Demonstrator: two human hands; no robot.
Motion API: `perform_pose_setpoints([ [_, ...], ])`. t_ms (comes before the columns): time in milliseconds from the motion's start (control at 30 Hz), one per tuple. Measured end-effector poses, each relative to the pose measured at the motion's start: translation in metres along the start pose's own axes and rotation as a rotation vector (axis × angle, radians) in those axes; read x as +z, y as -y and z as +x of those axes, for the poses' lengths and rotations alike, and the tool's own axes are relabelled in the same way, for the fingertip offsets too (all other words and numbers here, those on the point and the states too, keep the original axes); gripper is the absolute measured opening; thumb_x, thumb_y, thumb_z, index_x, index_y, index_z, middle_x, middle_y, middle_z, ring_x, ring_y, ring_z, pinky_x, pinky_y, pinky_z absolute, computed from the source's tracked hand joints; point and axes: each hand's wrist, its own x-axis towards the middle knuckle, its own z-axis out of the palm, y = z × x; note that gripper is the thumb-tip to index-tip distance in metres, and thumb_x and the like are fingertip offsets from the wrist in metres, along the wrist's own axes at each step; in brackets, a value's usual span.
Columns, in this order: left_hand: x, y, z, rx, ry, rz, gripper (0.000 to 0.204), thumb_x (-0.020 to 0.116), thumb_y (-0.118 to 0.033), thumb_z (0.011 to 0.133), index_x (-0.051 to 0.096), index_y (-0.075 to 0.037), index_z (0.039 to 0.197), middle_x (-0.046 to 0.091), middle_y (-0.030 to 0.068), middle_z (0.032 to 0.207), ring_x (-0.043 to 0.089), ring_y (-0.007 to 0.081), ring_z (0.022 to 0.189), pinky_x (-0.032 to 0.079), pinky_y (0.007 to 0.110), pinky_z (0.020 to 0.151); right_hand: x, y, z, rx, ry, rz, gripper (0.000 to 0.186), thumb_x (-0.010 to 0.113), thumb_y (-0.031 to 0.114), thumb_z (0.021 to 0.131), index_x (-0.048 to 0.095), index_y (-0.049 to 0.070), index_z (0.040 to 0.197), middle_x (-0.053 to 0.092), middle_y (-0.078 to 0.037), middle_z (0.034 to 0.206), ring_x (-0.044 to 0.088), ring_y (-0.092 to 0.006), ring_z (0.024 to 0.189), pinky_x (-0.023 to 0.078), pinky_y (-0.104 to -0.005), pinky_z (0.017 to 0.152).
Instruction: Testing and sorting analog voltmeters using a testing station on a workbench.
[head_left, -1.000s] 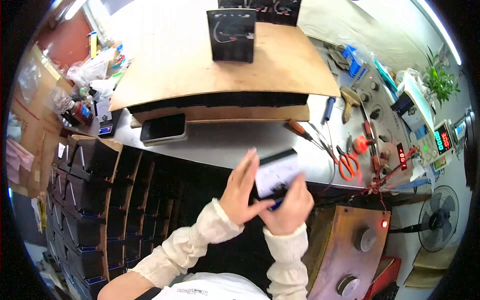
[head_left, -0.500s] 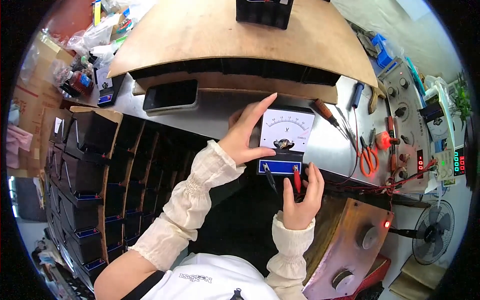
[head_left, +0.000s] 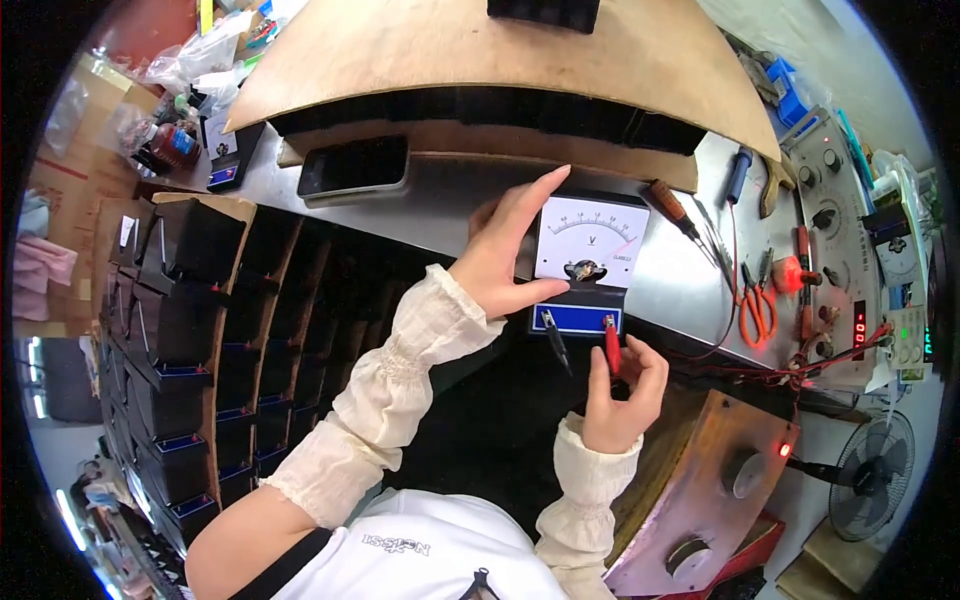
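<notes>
A voltmeter [head_left: 590, 225] with a white dial face and a blue terminal strip lies at the near edge of the metal bench. My left hand [head_left: 500, 250] clasps its left side, thumb over the lower face and index finger stretched along the upper edge. Two clips are attached at the strip: a black alligator clip [head_left: 556, 342] on the left terminal and a red alligator clip [head_left: 611, 340] on the right. My right hand [head_left: 625, 400] pinches the red clip's lower end between thumb and fingers; the exact contact is partly hidden.
Right of the meter lie a wooden-handled screwdriver [head_left: 672, 204], orange-handled pliers [head_left: 757, 312] and a soldering iron [head_left: 740, 175]. A power supply panel [head_left: 835, 270] stands beyond. Stacked black meters [head_left: 180, 400] are at left, a phone [head_left: 354, 165] behind, and a wooden board [head_left: 480, 70] farther back.
My right hand has closed its fingers around the red clip. The whole scene has shifted slightly as the view turned; the left hand keeps its hold on the meter.
</notes>
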Motion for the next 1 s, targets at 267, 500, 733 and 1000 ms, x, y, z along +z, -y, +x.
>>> perform_pose_setpoints([
  [267,-0.005,-0.003,-0.002,-0.048,0.044,0.085,0.108,0.083,-0.018,0.069,0.017,-0.006,0.154,0.028,0.0172,0.155,0.027,0.0320,0.144,0.020,0.040,0.118,-0.006,0.003,-0.008,0.169,0.094,0.177,0.025,0.074,0.003,0.085,0.061,-0.001,0.105,0.066,-0.006,0.091,0.062,-0.0098,0.078,0.050,-0.0225,0.071],
  [500,-0.006,0.005,0.005,0.012,0.067,-0.033,0.107,0.083,-0.019,0.068,0.020,-0.017,0.154,0.039,0.0136,0.147,0.036,0.0319,0.138,0.018,0.046,0.115,-0.007,0.004,-0.009,0.185,0.135,0.169,0.021,0.072,0.002,0.086,0.061,-0.002,0.104,0.066,-0.006,0.090,0.062,-0.0086,0.074,0.052,-0.0211,0.068],
  [733,-0.009,-0.006,-0.003,-0.022,0.077,0.044,0.111,0.084,-0.013,0.067,0.016,-0.010,0.155,0.028,0.0157,0.156,0.028,0.0320,0.143,0.020,0.041,0.118,-0.003,0.011,-0.006,0.205,0.074,0.203,0.020,0.075,0.003,0.083,0.064,-0.002,0.099,0.067,-0.007,0.087,0.063,-0.0113,0.073,0.052,-0.0245,0.064],
  [1000,0.002,-0.002,0.002,-0.035,0.038,-0.030,0.108,0.083,-0.016,0.067,0.019,-0.015,0.154,0.040,0.0145,0.146,0.034,0.0311,0.138,0.015,0.043,0.116,-0.003,0.007,0.002,0.121,0.021,0.102,0.019,0.077,0.006,0.081,0.064,0.000,0.094,0.066,-0.006,0.080,0.061,-0.0116,0.066,0.050,-0.0243,0.060],
])
